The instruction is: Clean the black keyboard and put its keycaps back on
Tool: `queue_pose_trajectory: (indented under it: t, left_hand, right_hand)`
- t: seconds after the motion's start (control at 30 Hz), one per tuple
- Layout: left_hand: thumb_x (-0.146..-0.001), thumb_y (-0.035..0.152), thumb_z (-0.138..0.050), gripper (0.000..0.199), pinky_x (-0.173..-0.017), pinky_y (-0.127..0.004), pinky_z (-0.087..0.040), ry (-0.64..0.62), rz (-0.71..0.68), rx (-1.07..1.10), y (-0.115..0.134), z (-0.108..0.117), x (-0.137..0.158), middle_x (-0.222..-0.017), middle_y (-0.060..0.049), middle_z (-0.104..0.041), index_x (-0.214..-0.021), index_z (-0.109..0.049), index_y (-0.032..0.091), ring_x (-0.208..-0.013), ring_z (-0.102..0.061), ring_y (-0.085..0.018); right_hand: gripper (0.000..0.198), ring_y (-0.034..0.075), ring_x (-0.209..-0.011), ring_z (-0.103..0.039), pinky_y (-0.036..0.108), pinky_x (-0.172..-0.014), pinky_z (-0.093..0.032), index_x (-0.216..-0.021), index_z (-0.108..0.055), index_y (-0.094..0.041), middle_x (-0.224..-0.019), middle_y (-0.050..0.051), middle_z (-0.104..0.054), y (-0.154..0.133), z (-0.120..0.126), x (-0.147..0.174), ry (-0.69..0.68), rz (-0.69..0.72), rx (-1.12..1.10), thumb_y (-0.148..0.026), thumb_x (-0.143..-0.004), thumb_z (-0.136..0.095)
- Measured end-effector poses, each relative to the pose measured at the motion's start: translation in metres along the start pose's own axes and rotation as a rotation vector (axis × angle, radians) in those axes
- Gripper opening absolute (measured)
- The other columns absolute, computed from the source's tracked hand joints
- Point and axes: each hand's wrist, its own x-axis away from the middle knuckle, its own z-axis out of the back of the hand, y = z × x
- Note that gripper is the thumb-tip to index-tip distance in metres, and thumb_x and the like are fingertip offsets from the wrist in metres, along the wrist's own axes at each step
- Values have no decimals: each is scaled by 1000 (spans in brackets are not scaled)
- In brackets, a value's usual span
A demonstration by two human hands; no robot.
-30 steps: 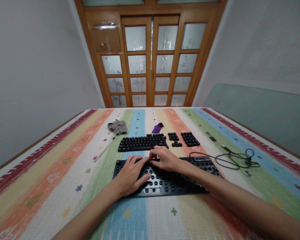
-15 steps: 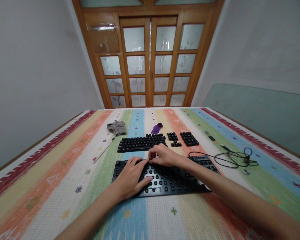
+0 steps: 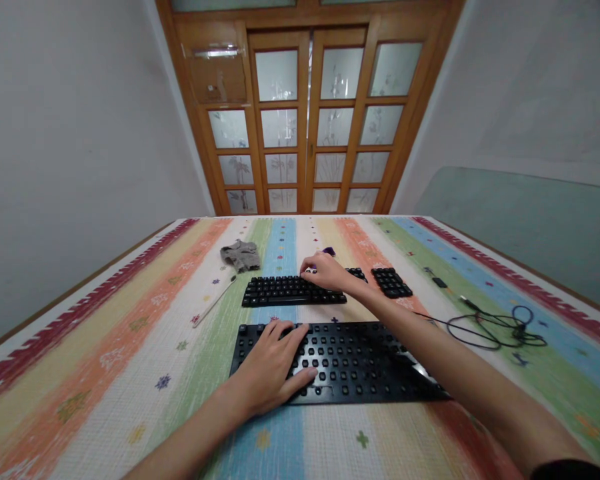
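My left hand (image 3: 273,363) lies with fingers spread on the left part of a black keyboard base (image 3: 360,383), whose key posts stand bare of caps. Beyond the base, loose black keycaps (image 3: 280,291) are laid out in keyboard order. My right hand (image 3: 325,272) is above the right part of this block, fingers curled and pinched together at its top row. Whether a cap is between the fingertips is too small to make out. My right forearm crosses over the right end of the base and hides some of it.
A separate block of keycaps (image 3: 391,283) lies right of my hand. A grey cloth (image 3: 241,256), a toothbrush (image 3: 215,301) and a partly hidden purple cloth (image 3: 329,251) lie around the keycaps. A black cable (image 3: 485,337) is coiled at the right, near a small black stick (image 3: 439,283).
My right hand has moved from the top edge of the keyboard base forward to the laid-out keycaps. My left hand stays on the base. The view has shifted slightly.
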Motion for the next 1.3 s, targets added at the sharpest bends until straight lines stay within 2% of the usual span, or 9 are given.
queue_pose_trajectory:
  t: [0.1, 0.3, 0.5, 0.73, 0.87, 1.0, 1.23, 1.3]
  left_hand:
    - [-100, 49, -49, 60, -110, -56, -36, -21, 5, -2, 1, 1, 0, -131, -19, -59, -144, -41, 9, -127, -48, -34]
    - [-100, 49, -48, 61, -112, -56, -33, -33, 16, 7, 1, 0, 1, -132, -18, -58, -146, -38, 10, -129, -47, -33]
    - [-102, 50, -45, 59, -112, -56, -32, -22, 9, 24, 0, 0, 1, -131, -17, -58, -147, -36, 13, -129, -47, -32]
    - [-101, 48, -47, 57, -111, -57, -34, -4, 15, 34, 0, 0, 1, -130, -17, -59, -145, -39, 13, -127, -48, -33]
    - [-101, 46, -48, 57, -111, -58, -34, -9, 18, 19, 0, -2, 0, -130, -18, -58, -145, -40, 11, -127, -47, -33]
    - [-101, 46, -49, 56, -111, -57, -35, 4, 24, 18, -1, -4, 1, -131, -18, -57, -145, -41, 13, -127, -48, -33]
    - [-101, 45, -49, 56, -111, -56, -35, 38, 2, 46, -3, -7, 1, -133, -17, -56, -147, -37, 15, -127, -48, -32]
    - [-101, 44, -49, 58, -111, -56, -35, 53, -3, 67, -4, -7, 1, -137, -16, -54, -149, -33, 17, -128, -47, -31]
  right_hand:
    - [16, 27, -101, -63, 33, -89, -45, -85, -78, -13, -90, 12, -76, 13, -9, -16, 9, -56, 71, -16, -83, -63]
    - [17, 23, -89, -68, 29, -86, -47, -83, -80, -14, -86, 12, -78, 31, -28, -35, -48, -118, 127, -14, -82, -63]
    - [13, 21, -84, -68, 28, -82, -48, -84, -79, -14, -88, 11, -77, 36, -35, -38, -51, -118, 105, -13, -81, -66]
    - [7, 21, -90, -64, 32, -85, -47, -83, -74, -15, -88, 10, -75, 31, -34, -33, 36, -106, 11, -13, -81, -68]
    - [5, 19, -85, -64, 33, -84, -47, -84, -73, -14, -87, 8, -74, 24, -21, -21, 62, -87, -87, -16, -81, -69]
    - [10, 16, -77, -65, 27, -74, -49, -88, -72, -14, -84, 6, -73, 16, -5, 3, 28, -58, -205, -21, -84, -67]
    - [18, 15, -71, -64, 27, -66, -48, -87, -70, -14, -78, 4, -72, -1, 4, 60, -177, -22, -587, -30, -81, -70]
    - [16, 15, -72, -63, 27, -66, -47, -87, -70, -15, -79, 3, -71, -6, 3, 74, -207, -21, -594, -29, -81, -70]
